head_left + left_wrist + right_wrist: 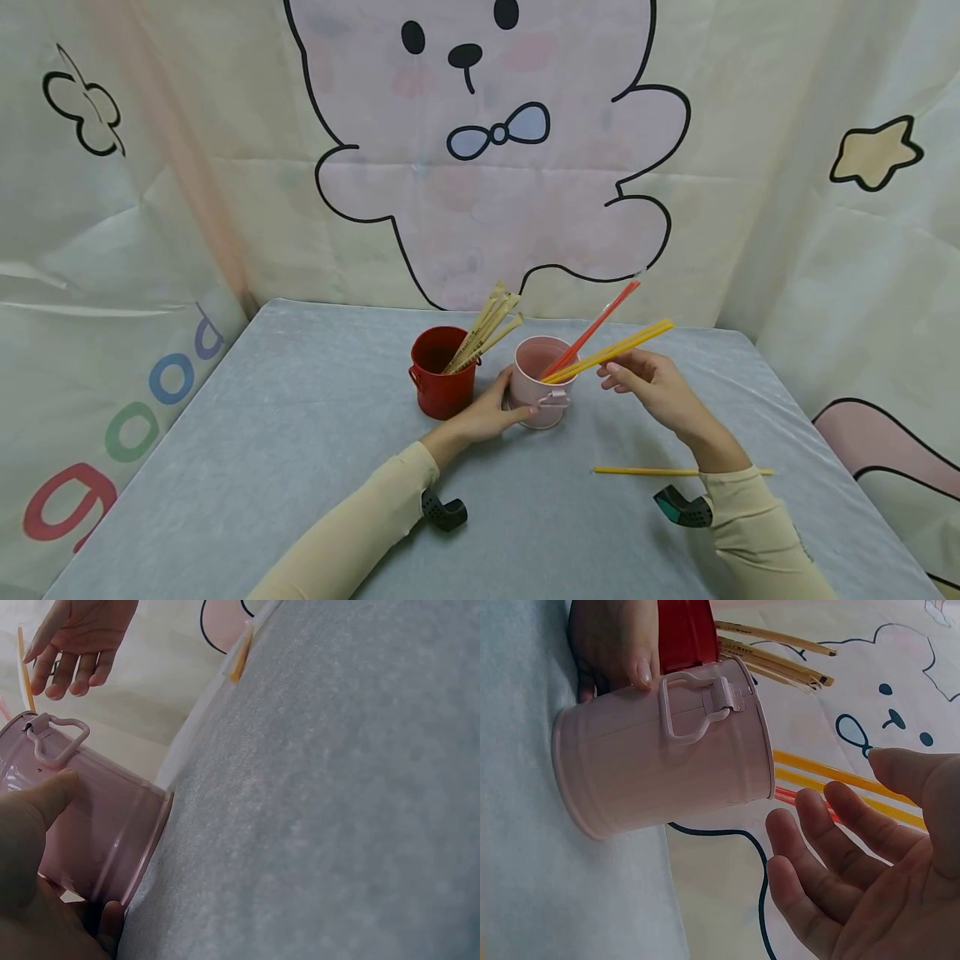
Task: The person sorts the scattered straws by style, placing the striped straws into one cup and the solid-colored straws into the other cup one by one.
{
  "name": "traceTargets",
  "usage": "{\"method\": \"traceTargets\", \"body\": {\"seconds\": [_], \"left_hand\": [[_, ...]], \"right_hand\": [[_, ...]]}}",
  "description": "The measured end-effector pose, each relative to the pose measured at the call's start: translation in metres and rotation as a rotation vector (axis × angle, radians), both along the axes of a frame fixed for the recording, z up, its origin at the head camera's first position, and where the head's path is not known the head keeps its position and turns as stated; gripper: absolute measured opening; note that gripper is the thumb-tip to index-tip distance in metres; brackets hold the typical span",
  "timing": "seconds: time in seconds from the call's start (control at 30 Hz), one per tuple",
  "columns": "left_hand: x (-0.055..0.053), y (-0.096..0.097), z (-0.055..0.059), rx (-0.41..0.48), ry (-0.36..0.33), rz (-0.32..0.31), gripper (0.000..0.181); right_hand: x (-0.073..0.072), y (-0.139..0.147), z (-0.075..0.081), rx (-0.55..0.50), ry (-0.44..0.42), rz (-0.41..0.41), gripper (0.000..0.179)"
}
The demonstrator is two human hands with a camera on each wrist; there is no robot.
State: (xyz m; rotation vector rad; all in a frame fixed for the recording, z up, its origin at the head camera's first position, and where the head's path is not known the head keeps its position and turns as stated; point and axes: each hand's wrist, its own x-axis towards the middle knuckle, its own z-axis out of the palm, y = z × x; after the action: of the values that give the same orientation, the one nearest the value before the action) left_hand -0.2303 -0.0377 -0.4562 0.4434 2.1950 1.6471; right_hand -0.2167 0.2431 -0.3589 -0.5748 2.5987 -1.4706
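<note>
My left hand (482, 414) grips the side of a small pink metal bucket (531, 397), thumb across its front, below the wire handle (64, 742). The bucket stands upright on the table. Yellow straws (630, 342) and red-orange straws (597, 322) lean out of it to the right. Beside the yellow ones is my right hand (654, 387), fingers loosely bent and thumb apart. In the right wrist view the straws pass behind that hand's fingers (840, 847), and nothing lies in the palm.
Left of the pink bucket stands a red bucket (442, 393) holding several tan sticks (480, 337) with dark print. One yellow straw (637, 471) lies on the grey-blue tablecloth (300, 433), partly under my right forearm. A printed curtain (255, 192) rises behind the table.
</note>
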Motion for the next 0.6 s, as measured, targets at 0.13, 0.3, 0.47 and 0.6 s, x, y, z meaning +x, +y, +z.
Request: {"method": "traceTargets", "body": {"seconds": [0.13,0.3,0.47,0.6], "left_hand": [[0.0003,-0.0010,0.0000,0.003,0.003,-0.001,0.089],[0.0003,-0.0021,-0.0003,-0.001,0.000,-0.001,0.089],[0.0007,-0.0023,-0.0001,-0.006,-0.003,0.004,0.089],[0.0006,-0.0007,0.0002,-0.004,0.007,0.001,0.087]], "right_hand": [[-0.0005,-0.0006,-0.0007,-0.001,-0.001,0.004,0.039],[-0.0007,-0.0013,-0.0017,0.001,-0.004,0.005,0.040],[-0.0005,-0.0012,-0.0020,0.011,0.000,0.011,0.040],[0.0004,0.0007,0.0001,0.025,0.005,0.005,0.038]]}}
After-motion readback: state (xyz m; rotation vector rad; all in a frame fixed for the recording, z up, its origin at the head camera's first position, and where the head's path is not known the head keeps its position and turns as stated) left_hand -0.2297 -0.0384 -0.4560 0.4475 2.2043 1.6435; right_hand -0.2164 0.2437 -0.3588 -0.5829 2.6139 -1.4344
